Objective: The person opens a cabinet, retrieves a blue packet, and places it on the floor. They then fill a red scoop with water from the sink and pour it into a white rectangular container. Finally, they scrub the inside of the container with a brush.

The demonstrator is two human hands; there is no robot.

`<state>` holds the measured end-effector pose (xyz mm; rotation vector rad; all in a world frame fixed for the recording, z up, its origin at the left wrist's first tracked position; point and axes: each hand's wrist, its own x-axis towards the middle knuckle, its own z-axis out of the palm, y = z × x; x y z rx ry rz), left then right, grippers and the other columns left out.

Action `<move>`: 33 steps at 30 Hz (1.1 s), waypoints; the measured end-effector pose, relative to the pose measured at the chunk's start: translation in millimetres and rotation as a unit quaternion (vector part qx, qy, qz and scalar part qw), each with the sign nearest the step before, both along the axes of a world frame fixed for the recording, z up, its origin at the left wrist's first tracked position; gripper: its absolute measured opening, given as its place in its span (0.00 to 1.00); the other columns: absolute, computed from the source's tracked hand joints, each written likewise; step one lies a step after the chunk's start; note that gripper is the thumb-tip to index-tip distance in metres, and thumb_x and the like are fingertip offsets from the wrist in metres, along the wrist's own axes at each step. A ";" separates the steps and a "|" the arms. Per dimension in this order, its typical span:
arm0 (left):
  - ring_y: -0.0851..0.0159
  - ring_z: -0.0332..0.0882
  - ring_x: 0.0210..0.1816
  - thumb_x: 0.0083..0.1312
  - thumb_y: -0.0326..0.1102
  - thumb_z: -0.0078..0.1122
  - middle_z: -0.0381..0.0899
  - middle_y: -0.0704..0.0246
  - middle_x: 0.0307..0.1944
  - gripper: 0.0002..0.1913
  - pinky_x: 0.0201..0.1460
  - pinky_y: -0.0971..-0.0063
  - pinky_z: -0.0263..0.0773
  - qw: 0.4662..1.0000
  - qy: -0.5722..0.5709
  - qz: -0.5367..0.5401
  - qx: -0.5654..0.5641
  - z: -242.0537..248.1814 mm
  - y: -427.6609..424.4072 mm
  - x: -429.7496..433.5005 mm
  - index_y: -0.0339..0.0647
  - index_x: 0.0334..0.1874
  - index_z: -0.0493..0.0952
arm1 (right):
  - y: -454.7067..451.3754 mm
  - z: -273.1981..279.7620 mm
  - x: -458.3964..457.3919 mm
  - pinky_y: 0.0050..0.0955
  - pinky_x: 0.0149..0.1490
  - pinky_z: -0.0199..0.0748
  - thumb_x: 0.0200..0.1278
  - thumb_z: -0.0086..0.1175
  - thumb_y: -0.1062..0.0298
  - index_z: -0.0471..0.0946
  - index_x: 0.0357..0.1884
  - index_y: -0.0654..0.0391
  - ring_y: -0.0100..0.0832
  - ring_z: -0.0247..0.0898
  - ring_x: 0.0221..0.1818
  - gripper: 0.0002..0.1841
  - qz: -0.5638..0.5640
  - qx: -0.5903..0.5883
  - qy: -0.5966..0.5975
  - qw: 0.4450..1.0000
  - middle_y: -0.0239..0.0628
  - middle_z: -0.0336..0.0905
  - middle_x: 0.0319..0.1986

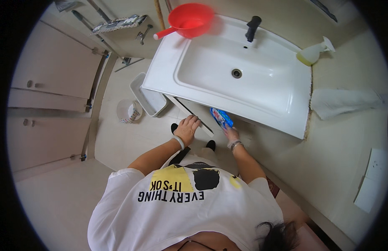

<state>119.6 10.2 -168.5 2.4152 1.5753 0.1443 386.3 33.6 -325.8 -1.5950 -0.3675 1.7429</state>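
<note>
Below the front edge of the white washbasin, a cabinet door stands swung out. My left hand rests with its fingers over the top edge of that door. In my right hand is a blue printed plastic packet, gripped at its near end, just under the basin's rim. The packet's far end is partly hidden by the rim. A red plastic dipper sits on the basin's left back corner. Beside the basin's right back corner is a spray bottle with yellow liquid.
A white rectangular tub and a small round bin stand on the floor at left. Mops lean near a wall tap. The black faucet rises behind the bowl. A white cloth hangs at right.
</note>
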 end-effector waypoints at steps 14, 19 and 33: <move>0.56 0.66 0.68 0.57 0.32 0.58 0.72 0.66 0.65 0.27 0.63 0.59 0.67 0.998 -0.042 -0.035 0.016 1.9 15.1 -16.2 0.49 0.62 0.73 | 143.5 -50.3 -155.3 0.39 0.64 0.72 0.71 0.58 0.56 0.72 0.62 0.59 0.41 0.75 0.60 0.24 -0.101 0.019 0.168 0.980 0.44 0.77 0.58; 0.58 0.68 0.67 0.58 0.33 0.59 0.73 0.67 0.64 0.27 0.62 0.62 0.68 0.997 -0.053 -0.055 0.032 7.7 20.4 -23.1 0.47 0.63 0.73 | 159.7 -60.5 -136.4 0.38 0.62 0.72 0.71 0.57 0.54 0.74 0.61 0.59 0.39 0.76 0.58 0.23 -0.100 0.014 0.152 0.983 0.43 0.78 0.56; 0.60 0.65 0.68 0.62 0.34 0.54 0.72 0.68 0.64 0.25 0.65 0.61 0.64 0.996 -0.056 -0.068 -0.001 2.1 24.7 -25.1 0.47 0.65 0.71 | 172.0 -89.2 -113.0 0.34 0.57 0.74 0.72 0.54 0.50 0.78 0.56 0.58 0.34 0.78 0.54 0.22 -0.103 0.022 0.144 0.984 0.40 0.81 0.51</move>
